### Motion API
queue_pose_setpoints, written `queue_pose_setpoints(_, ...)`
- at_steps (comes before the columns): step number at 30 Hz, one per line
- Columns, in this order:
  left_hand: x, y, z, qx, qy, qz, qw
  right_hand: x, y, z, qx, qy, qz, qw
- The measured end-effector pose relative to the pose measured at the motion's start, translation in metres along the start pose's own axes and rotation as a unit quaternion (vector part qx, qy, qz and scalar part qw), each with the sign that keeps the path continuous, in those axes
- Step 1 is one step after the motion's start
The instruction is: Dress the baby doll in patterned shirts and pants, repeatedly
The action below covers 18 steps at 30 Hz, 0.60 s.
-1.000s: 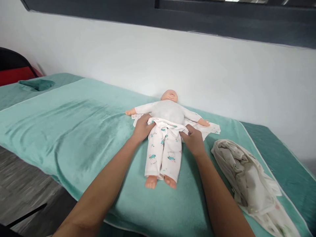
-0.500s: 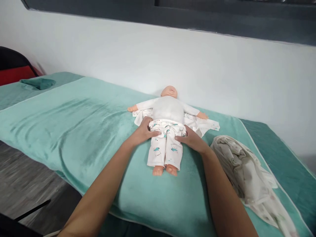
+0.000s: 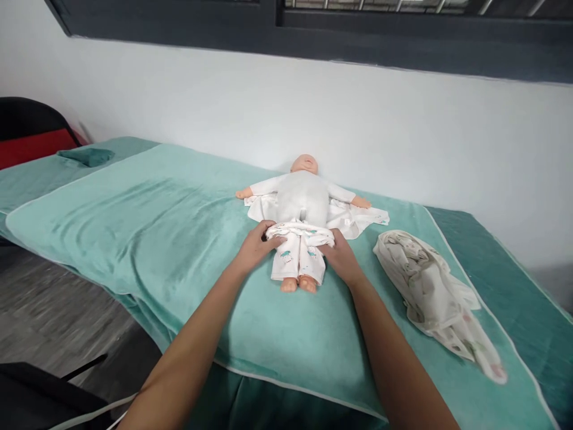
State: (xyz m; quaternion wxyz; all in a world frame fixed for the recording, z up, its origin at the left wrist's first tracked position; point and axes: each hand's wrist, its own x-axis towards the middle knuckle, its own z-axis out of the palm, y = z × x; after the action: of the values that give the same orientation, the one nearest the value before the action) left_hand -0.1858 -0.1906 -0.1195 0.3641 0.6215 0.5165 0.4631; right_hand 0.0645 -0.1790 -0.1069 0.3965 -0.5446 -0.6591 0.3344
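A baby doll (image 3: pixel 302 194) lies on its back, head toward the wall, arms spread. Its torso and arms are white. White printed baby pants (image 3: pixel 290 258) cover its legs, with the waistband bunched below the hips and the bare feet showing at the cuffs. My left hand (image 3: pixel 258 243) grips the waistband at one side, thumb on top. At the opposite side my right hand (image 3: pixel 341 254) holds the same waistband, its fingertips partly hidden by the cloth. An opened white baby shirt (image 3: pixel 358 219) is spread flat beneath the doll's back and arms.
A crumpled cream cloth (image 3: pixel 432 292) lies to the right on the green bed cover (image 3: pixel 179 221). Behind the bed stands a white wall (image 3: pixel 201 95) with a dark window frame (image 3: pixel 179 36). A red and black chair (image 3: pixel 36 140) is at far left.
Both hands have drawn the waistband down from the doll's waist to below its hips, uncovering more of the white lower body. The camera view has shifted slightly.
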Motion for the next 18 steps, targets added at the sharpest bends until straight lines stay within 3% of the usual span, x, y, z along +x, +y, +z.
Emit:
queue_pose_setpoints(4, -0.007, 0.002, 0.0, 0.038, -0.029, 0.04, 0.998, -0.016, -0.004, -0.001, 0.027, -0.075, 0.002, 0.997)
queue_pose_setpoints(7, -0.011, 0.002, 0.004, 0.081, -0.004, 0.069, 0.994, -0.023, -0.004, 0.003, -0.004, -0.033, -0.013, 0.999)
queue_pose_setpoints(11, -0.016, 0.0, 0.008, 0.08, 0.024, 0.021, 0.996, -0.026, -0.006, 0.007, 0.006, 0.015, -0.003, 1.0)
queue_pose_setpoints(14, -0.022, 0.002, 0.003, 0.017, -0.016, -0.012, 1.0, -0.034, -0.009, -0.001, 0.055, -0.059, 0.007, 0.997)
queue_pose_setpoints(16, -0.03, 0.005, -0.001, -0.004, -0.059, 0.007, 0.998, -0.044, -0.009, -0.008, 0.064, -0.115, -0.005, 0.991)
queue_pose_setpoints(18, -0.041, 0.006, -0.004, 0.014, -0.107, 0.049, 0.993, -0.057, -0.008, -0.011, 0.038, -0.133, -0.042, 0.989)
